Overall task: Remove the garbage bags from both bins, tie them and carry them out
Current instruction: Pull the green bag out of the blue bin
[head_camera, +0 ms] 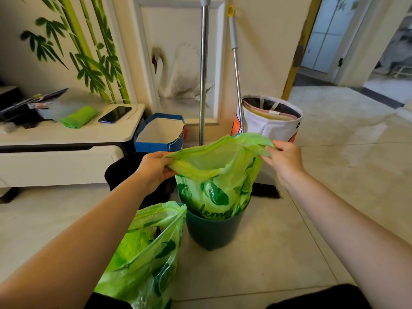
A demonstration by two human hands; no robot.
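A green garbage bag [214, 175] with dark leaf print rises out of a dark green bin [211, 233] on the floor. My left hand [153, 168] pinches the bag's rim on its left side, and my right hand [283, 161] pinches the rim on its right, holding the mouth stretched open above the bin. The bag's lower part still sits inside the bin. A second green garbage bag [145, 259], full and untied, lies on the floor at the lower left near my left forearm. A black bin [124, 170] stands behind my left hand, partly hidden.
A low white cabinet [66, 134] on the left carries a roll of green bags [78, 117] and a phone [114, 114]. A blue paper bag [159, 134], two mop poles [204, 70] and a white fabric basket [272, 121] stand against the wall. A doorway opens at upper right.
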